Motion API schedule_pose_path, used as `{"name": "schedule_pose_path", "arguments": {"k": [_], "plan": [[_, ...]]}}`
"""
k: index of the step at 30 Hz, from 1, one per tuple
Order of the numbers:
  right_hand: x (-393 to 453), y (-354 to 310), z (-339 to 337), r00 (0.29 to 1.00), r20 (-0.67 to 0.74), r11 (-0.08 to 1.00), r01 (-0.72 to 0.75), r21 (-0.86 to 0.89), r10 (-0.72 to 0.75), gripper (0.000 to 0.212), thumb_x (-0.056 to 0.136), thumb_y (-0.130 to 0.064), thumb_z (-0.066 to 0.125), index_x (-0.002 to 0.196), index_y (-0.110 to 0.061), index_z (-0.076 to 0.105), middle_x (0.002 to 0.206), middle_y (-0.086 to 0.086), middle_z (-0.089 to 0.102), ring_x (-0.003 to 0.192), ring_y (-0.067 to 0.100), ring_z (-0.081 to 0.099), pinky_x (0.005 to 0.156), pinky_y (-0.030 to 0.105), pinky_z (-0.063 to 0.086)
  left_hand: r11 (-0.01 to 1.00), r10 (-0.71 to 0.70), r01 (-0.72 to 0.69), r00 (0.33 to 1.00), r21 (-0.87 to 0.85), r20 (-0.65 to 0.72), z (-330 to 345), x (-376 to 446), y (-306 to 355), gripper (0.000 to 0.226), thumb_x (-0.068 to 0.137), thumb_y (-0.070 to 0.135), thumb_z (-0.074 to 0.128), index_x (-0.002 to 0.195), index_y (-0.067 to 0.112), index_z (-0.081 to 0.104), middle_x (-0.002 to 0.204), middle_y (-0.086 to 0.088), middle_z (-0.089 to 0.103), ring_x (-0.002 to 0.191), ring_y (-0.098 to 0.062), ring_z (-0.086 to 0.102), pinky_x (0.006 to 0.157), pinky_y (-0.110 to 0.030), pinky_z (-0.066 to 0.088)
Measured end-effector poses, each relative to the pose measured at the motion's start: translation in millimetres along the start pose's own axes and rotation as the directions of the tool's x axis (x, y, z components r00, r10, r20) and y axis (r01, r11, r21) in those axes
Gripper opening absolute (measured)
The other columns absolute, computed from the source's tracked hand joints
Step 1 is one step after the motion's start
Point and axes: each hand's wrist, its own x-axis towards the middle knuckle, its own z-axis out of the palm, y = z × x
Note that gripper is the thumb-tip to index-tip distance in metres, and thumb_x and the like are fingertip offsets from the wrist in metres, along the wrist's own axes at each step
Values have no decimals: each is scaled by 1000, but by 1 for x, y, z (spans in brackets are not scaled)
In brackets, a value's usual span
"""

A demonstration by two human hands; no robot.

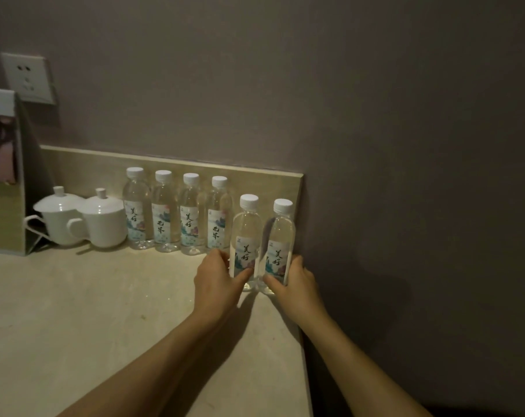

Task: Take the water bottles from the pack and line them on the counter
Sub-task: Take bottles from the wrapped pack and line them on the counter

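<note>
Clear thin plastic is the material here, so each small water bottle with white cap and pale printed label is probably light for its size but a little soft, and it can slip if squeezed too low.

At the left of the frame stand two white ceramic lidded cups (pixel 83 219). Next to them four full bottles (pixel 177 215) stand in a row, touching the beige stone backsplash (pixel 74 167).

In the middle, the left hand (pixel 217 278) holds the fifth clear bottle (pixel 245 236) at the label, fingers curled round it. Just beside it, the right hand (pixel 297 279) grips the sixth clear bottle (pixel 280 239) in the same way. Both bottles stand upright, nearer the camera than the row; whether they rest on the counter I cannot tell. The label band seems the best place to hold.

The beige stone counter (pixel 74 311) has open room to the lower left. On the right its edge (pixel 303 341) lies just beside the sixth bottle, and I judge this the main risk.
</note>
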Motion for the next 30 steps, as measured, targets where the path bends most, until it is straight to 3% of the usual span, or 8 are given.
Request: {"name": "schedule_pose_path", "arguments": {"k": [9, 15, 19, 24, 30], "plan": [[14, -2, 3, 1000, 8, 1000, 6, 9, -6, 51, 89, -31, 68, 130, -13, 44, 131, 9, 57, 118, 25, 58, 92, 41, 56, 999, -3, 0, 997, -36, -73, 9, 8, 0, 44, 81, 34, 77, 113, 10, 60, 102, -5, 64, 92, -20, 62, 72, -27, 50], [26, -3, 5, 1000, 22, 1000, 13, 10, -13, 51, 89, -31, 68, 130, -12, 43, 132, 11, 56, 119, 26, 58, 92, 39, 54, 999, -38, 35, 997, -38, -72, 16, 14, 5, 31, 85, 32, 74, 103, 15, 55, 90, 2, 61, 82, -15, 60, 56, -16, 38], [35, -3, 9, 1000, 9, 1000, 11, 0, -11, 50, 88, -31, 69, 127, -11, 45, 131, 11, 57, 117, 26, 59, 87, 34, 54, 999, -28, 29, 997, 16, -67, 18, 24, 6, 32, 85, 35, 73, 102, 12, 58, 91, -2, 65, 81, -19, 61, 67, -31, 49], [47, -4, 14, 1000, -27, 999, 7, -54, -9, 53, 88, -34, 68, 128, -8, 44, 131, 12, 53, 119, 30, 55, 91, 39, 49, 995, -11, 19, 996, 95, -85, 21, 34, 5, 38, 87, 38, 70, 110, 10, 60, 107, -10, 64, 96, -27, 62, 83, -43, 55], [61, -5, 20, 1000, -27, 997, 1, -76, -3, 56, 89, -34, 67, 132, -9, 42, 136, 12, 49, 124, 31, 51, 99, 43, 48, 995, 7, 2, 996, 98, -91, 24, 44, 4, 36, 87, 33, 70, 111, 10, 56, 110, -10, 63, 99, -28, 63, 85, -45, 56]]}}
